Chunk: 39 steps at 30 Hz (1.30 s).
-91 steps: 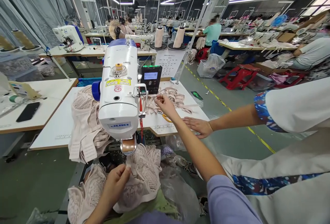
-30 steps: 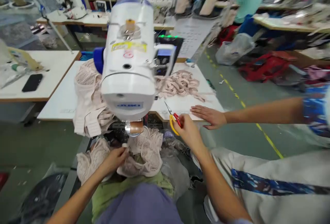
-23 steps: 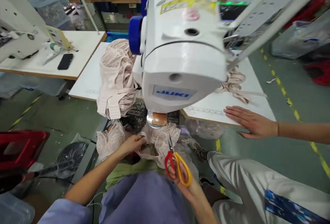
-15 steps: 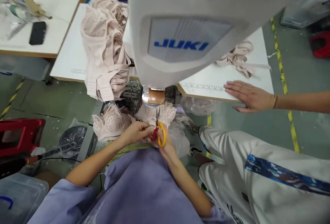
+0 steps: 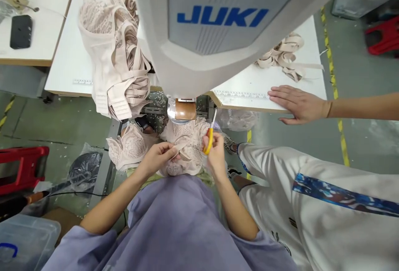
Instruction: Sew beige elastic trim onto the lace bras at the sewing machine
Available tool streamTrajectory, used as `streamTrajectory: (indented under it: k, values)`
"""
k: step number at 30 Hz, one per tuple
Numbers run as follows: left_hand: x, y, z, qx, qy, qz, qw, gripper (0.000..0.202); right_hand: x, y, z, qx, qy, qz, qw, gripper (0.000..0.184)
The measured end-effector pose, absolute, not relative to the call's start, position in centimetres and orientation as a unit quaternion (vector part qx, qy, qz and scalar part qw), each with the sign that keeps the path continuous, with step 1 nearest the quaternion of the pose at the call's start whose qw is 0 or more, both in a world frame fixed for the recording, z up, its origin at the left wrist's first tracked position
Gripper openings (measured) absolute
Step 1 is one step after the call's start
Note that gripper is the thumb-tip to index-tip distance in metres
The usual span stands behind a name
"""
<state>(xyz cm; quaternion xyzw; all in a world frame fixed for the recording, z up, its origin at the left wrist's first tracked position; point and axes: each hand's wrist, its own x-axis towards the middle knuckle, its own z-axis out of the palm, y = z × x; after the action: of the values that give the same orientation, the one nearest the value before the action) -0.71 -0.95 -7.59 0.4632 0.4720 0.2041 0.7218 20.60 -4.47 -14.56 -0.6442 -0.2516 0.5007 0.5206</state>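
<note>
My left hand [image 5: 157, 158] pinches a strap of a beige lace garment [image 5: 187, 146] that lies in my lap under the white JUKI sewing machine [image 5: 218, 25]. Just to the right of it, my right hand [image 5: 215, 154] is closed on yellow-handled scissors [image 5: 209, 137], blades pointing up towards the machine's brown-taped end [image 5: 183, 111]. The two hands are a few centimetres apart over the lace.
A pile of beige garments [image 5: 115, 55] hangs over the white table [image 5: 264, 88]. Loose beige straps [image 5: 280, 57] lie at its right. Another person's hand [image 5: 296, 104] rests flat on the table edge; their white-clad leg [image 5: 311, 204] is at my right. A phone [image 5: 20, 32] lies far left.
My right hand took the scissors from the table and brought them down to the lace at my lap; it has now moved slightly right of my left hand. My view tilted steeply downward.
</note>
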Motion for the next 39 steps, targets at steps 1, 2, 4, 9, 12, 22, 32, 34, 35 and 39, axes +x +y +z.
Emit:
streamTrajectory:
  k: [1, 2, 4, 9, 12, 22, 32, 34, 35, 39]
  values:
    - [-0.7, -1.0, -7.6, 0.451, 0.481, 0.221, 0.719, 0.037, 21.5, -5.1, -14.4, -0.654, -0.279, 0.488, 0.506, 0.045]
    - [-0.7, -1.0, -7.6, 0.438, 0.492, 0.235, 0.715, 0.038, 22.3, -5.9, -14.1, -0.666, -0.322, 0.473, 0.479, 0.053]
    - [-0.5, -0.9, -7.4, 0.415, 0.510, 0.252, 0.710, 0.039, 23.0, -7.5, -13.0, -0.681, -0.438, 0.437, 0.391, 0.068]
    - [0.4, -1.0, -6.4, 0.434, 0.528, 0.271, 0.678, 0.037, 21.4, -9.9, -9.8, -0.651, -0.636, 0.349, 0.220, 0.079]
    - [0.8, -1.3, -6.0, 0.454, 0.531, 0.284, 0.657, 0.034, 20.5, -9.6, -9.1, -0.637, -0.668, 0.320, 0.215, 0.081]
    - [0.9, -1.2, -5.5, 0.464, 0.544, 0.293, 0.635, 0.030, 20.4, -8.5, -8.9, -0.629, -0.658, 0.347, 0.226, 0.078]
    - [1.0, -1.8, -6.5, 0.491, 0.524, 0.306, 0.626, 0.025, 20.0, -6.4, -8.1, -0.640, -0.618, 0.381, 0.250, 0.058]
    - [0.9, -2.0, -6.5, 0.502, 0.524, 0.314, 0.613, 0.023, 19.8, -6.2, -8.3, -0.637, -0.616, 0.384, 0.260, 0.058]
    - [0.9, -2.0, -6.6, 0.504, 0.527, 0.318, 0.606, 0.023, 19.8, -6.2, -8.5, -0.635, -0.614, 0.387, 0.265, 0.058]
    - [0.7, -2.3, -6.7, 0.508, 0.543, 0.337, 0.578, 0.022, 20.0, -6.3, -8.7, -0.639, -0.597, 0.409, 0.262, 0.057]
